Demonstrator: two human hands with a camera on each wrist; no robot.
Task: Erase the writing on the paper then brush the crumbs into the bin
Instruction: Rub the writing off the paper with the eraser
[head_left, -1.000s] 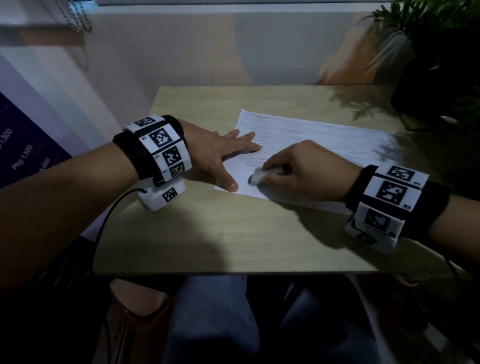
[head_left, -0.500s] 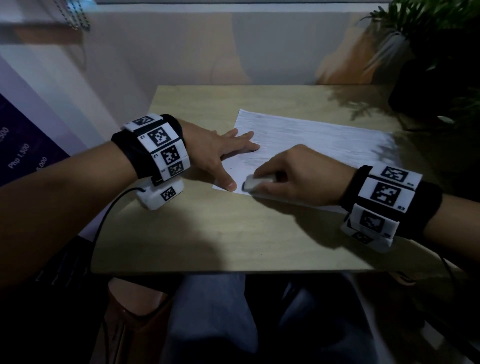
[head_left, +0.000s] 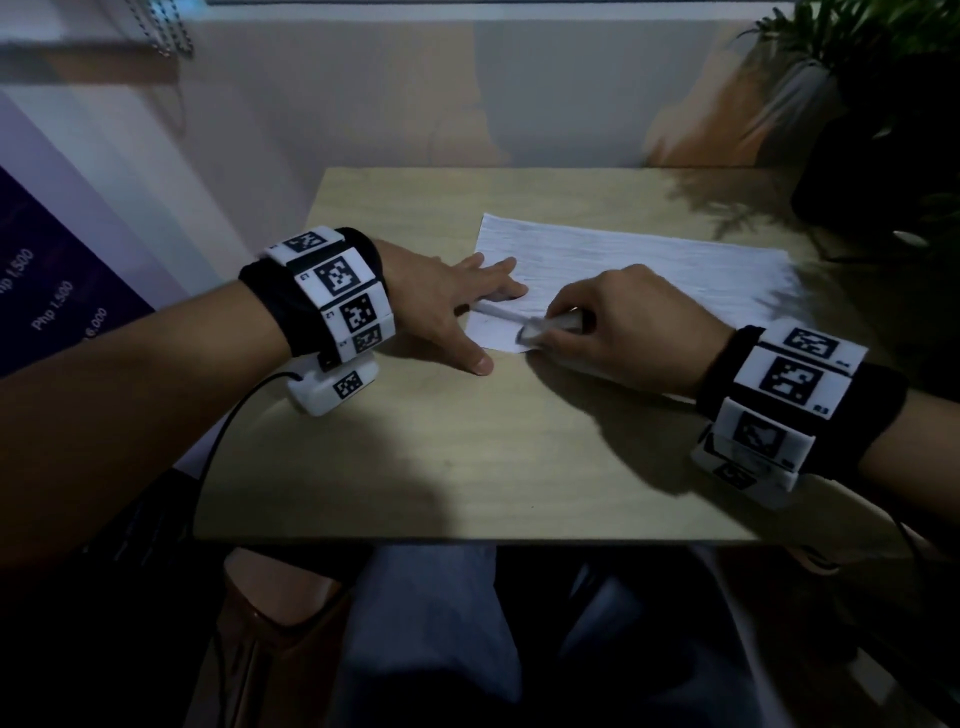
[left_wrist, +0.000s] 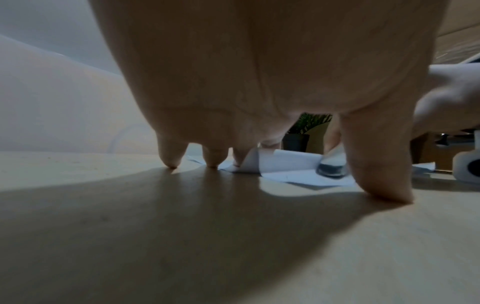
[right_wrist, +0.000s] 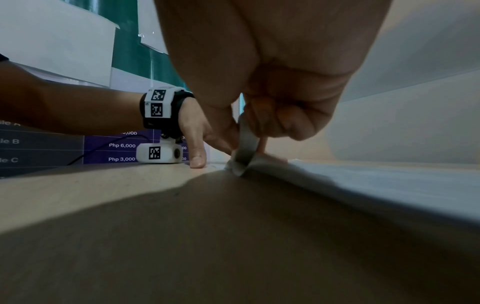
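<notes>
At the paper's (head_left: 623, 270) buckled near corner, our right hand (head_left: 634, 322) pinching the eraser (head_left: 550, 326) risks tearing it under our flat-fingered left hand (head_left: 447, 301).

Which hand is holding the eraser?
The right hand. Its fingers curl round the white eraser on the paper. The left hand lies flat, fingers pressing the paper's edge.
</notes>
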